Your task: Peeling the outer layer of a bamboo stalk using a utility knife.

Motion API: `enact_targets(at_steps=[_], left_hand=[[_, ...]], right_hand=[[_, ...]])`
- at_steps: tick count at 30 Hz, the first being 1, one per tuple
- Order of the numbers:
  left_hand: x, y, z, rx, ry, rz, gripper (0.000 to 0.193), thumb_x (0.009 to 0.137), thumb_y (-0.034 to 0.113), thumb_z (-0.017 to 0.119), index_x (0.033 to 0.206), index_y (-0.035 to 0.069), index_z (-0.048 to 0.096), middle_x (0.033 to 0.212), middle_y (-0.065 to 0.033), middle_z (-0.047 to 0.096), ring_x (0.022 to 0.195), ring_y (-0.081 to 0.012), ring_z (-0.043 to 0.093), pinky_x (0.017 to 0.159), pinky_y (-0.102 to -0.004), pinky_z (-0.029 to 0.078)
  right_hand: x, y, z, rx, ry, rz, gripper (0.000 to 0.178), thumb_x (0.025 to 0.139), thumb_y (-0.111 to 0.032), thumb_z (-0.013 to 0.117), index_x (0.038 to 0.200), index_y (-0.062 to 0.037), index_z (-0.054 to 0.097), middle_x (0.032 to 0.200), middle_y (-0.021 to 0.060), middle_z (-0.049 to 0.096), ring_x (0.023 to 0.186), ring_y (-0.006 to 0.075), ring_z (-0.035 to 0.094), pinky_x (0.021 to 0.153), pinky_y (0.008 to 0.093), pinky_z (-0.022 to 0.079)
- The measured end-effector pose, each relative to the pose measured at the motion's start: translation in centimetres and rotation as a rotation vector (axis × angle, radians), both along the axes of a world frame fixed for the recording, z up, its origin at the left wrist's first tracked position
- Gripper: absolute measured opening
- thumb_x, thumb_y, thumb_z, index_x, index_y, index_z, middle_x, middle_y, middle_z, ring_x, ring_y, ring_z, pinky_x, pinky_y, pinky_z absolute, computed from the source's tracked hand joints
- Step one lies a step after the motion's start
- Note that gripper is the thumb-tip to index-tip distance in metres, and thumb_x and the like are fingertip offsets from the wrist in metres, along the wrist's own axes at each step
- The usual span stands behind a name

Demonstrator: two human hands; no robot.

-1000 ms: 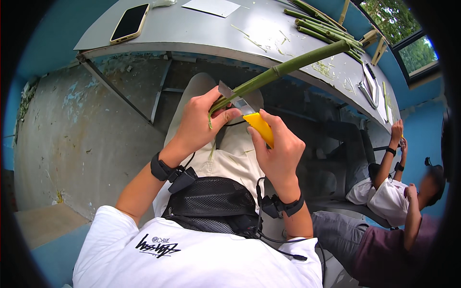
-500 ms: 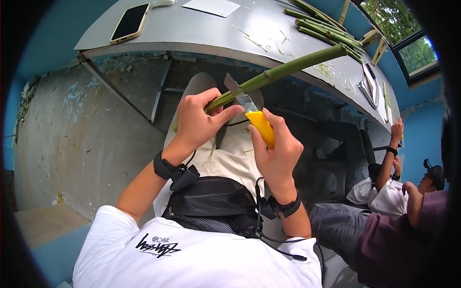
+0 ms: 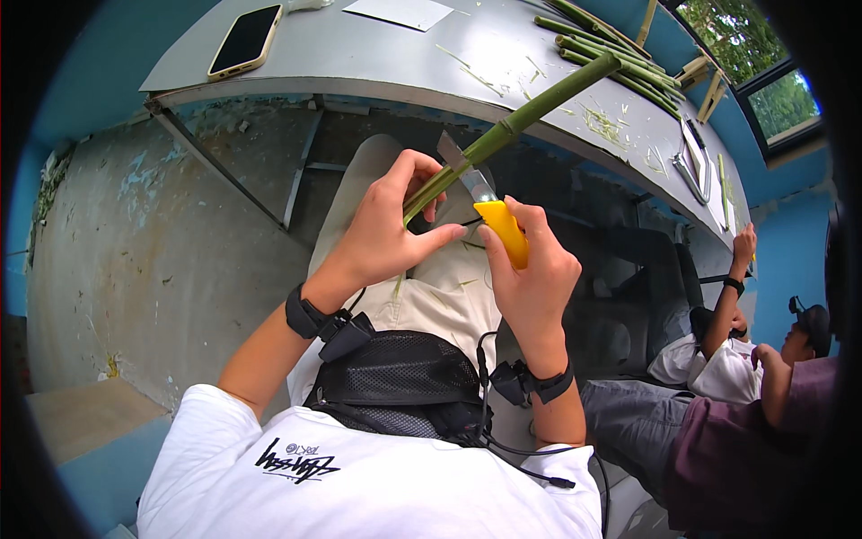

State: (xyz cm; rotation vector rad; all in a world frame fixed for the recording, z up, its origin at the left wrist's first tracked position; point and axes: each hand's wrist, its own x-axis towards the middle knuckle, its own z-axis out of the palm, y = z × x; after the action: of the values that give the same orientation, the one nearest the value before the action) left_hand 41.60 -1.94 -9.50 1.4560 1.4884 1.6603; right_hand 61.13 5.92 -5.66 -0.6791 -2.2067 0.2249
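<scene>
Bamboo slants forward-right, left hand curled loosely around its near end, right hand clasping knife.

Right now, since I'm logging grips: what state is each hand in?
Left hand: thumb spread, fingers curled by the bamboo; firm grip can't be told.
Right hand: closed, holding the yellow knife.

The bamboo stalk looks smooth and faintly glossy; the utility knife has a plastic handle and a shiny metal blade. The tabletop is smooth with a sheen, the phone screen glossy, the paper sheet matt. Mesh faces the waist bag; the T-shirt is matt cloth.
</scene>
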Motion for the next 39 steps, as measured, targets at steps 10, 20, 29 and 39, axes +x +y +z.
enact_targets(at_steps=[10, 20, 29, 39], left_hand=[[-0.6, -0.4, 1.0, -0.083, 0.121, 0.072, 0.035, 0.092, 0.022, 0.089, 0.096, 0.001, 0.061, 0.072, -0.0011, 0.056, 0.066, -0.0097, 0.046, 0.059, -0.0295, 0.038], [-0.9, -0.5, 0.9, -0.032, 0.136, 0.111, 0.032, 0.092, 0.020, 0.088, 0.095, -0.001, 0.064, 0.070, -0.0035, 0.056, 0.066, -0.0090, 0.044, 0.060, -0.0283, 0.038], [-0.2, -0.6, 0.7, -0.031, 0.288, 0.357, 0.051, 0.085, 0.044, 0.092, 0.078, 0.004, 0.061, 0.057, -0.0012, 0.049, 0.053, -0.0131, 0.043, 0.053, -0.0307, 0.036], [-1.0, -0.9, 0.7, -0.094, 0.381, 0.350, 0.059, 0.083, 0.050, 0.092, 0.072, 0.006, 0.055, 0.057, -0.0013, 0.048, 0.052, -0.0138, 0.045, 0.052, -0.0309, 0.036]], right_hand=[[0.1, -0.2, 0.3, -0.018, -0.064, 0.078, 0.037, 0.087, -0.019, 0.087, 0.117, -0.0052, 0.072, 0.099, 0.0116, 0.078, 0.072, 0.0300, 0.076, 0.062, 0.0351, 0.058], [0.1, -0.7, 0.4, -0.021, -0.021, 0.110, 0.038, 0.086, -0.016, 0.088, 0.118, -0.0038, 0.072, 0.095, 0.0110, 0.077, 0.068, 0.0290, 0.075, 0.059, 0.0340, 0.056], [0.0, -1.1, 0.4, 0.008, 0.012, 0.094, 0.037, 0.085, -0.014, 0.088, 0.117, -0.0027, 0.072, 0.093, 0.0107, 0.076, 0.065, 0.0281, 0.073, 0.058, 0.0336, 0.055], [-0.2, -1.6, 0.3, -0.025, 0.034, 0.070, 0.036, 0.085, -0.014, 0.088, 0.116, -0.0030, 0.072, 0.097, 0.0122, 0.078, 0.069, 0.0287, 0.076, 0.060, 0.0334, 0.057]])
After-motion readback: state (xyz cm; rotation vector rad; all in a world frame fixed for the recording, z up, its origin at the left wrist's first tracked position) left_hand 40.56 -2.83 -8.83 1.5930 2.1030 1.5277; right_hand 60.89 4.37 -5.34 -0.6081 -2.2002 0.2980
